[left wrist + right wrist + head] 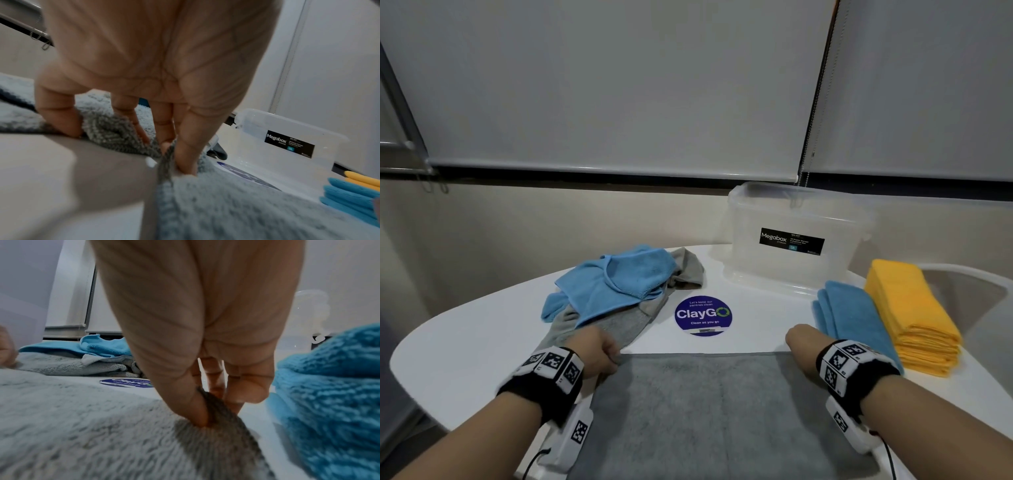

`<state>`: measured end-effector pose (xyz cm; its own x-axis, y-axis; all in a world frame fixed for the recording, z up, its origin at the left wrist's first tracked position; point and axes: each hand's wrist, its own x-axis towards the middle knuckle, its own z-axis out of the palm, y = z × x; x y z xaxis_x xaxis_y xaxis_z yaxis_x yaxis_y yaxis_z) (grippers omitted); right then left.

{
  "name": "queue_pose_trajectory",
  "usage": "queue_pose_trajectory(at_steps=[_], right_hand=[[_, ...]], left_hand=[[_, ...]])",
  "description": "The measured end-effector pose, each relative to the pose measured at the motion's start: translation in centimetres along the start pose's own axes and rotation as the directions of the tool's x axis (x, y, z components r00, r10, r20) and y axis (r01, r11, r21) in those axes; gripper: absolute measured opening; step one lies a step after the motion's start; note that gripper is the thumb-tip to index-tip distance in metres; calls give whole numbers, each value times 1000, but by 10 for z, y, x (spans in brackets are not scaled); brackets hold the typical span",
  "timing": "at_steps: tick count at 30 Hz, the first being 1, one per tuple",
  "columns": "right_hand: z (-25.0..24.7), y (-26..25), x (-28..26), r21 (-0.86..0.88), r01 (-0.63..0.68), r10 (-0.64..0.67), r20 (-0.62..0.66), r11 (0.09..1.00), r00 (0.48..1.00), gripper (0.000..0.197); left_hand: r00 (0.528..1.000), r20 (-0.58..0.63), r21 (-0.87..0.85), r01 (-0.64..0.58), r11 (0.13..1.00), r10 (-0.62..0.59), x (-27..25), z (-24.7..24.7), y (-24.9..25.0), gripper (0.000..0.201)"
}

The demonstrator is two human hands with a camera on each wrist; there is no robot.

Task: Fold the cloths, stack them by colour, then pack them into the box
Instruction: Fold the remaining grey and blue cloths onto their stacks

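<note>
While the round white table (465, 346) carries everything, a grey terry cloth (709, 404) lies spread at its near edge, far corners pinched by the left hand (599, 349) and right hand (803, 344). Behind stands a clear lidded plastic box (796, 236). A loose heap of blue and grey cloths (616, 287) lies left, folded blue stack (849, 311) and yellow stack (914, 311) right, a purple round sticker (703, 315) between.
</note>
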<state>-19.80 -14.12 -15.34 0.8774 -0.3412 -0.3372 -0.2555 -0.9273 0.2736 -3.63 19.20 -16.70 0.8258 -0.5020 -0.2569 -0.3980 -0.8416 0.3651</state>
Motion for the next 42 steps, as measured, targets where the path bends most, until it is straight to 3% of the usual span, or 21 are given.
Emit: queue_pose_trajectory(at_steps=[2, 6, 10, 14, 20, 25, 30, 35, 39, 42], right_hand=[[1, -1, 0, 8, 3, -3, -4, 1000, 1000, 15], [6, -10, -3, 66, -5, 5, 5, 998, 1000, 29], [5, -22, -5, 110, 42, -47, 43, 993, 998, 26], [3, -27, -6, 153, 71, -80, 58, 986, 995, 23], [-5, -13, -17, 313, 68, -63, -28, 947, 998, 24], [-14, 12, -24, 522, 100, -18, -161, 847, 987, 23], [-23, 39, -37, 705, 203, -46, -235, 680, 971, 20], [-36, 54, -58, 807, 361, 74, -442, 468, 894, 25], [-47, 62, -69, 845, 382, 92, -444, 374, 892, 26], [-53, 67, -77, 850, 378, 110, -443, 367, 890, 26]], left_hand=[[999, -8, 24, 43, 999, -43, 1, 0, -3, 24], [993, -21, 3, 118, 993, -118, 4, -6, -13, 25], [985, -31, 6, 172, 985, -172, -1, -17, -21, 16], [983, -33, -6, 183, 983, -183, -4, -23, -32, 23], [985, -50, -2, 168, 986, -168, -5, -28, -29, 21], [995, -80, -166, 45, 985, -59, -19, -43, -28, 16], [978, -198, -272, -116, 955, 63, -35, -54, -37, 13], [950, -311, -629, -227, 744, 27, -47, -60, -44, 18], [907, -421, -703, -325, 633, -2, -52, -66, -35, 25], [875, -484, -687, -382, 618, 2, -58, -72, -24, 17]])
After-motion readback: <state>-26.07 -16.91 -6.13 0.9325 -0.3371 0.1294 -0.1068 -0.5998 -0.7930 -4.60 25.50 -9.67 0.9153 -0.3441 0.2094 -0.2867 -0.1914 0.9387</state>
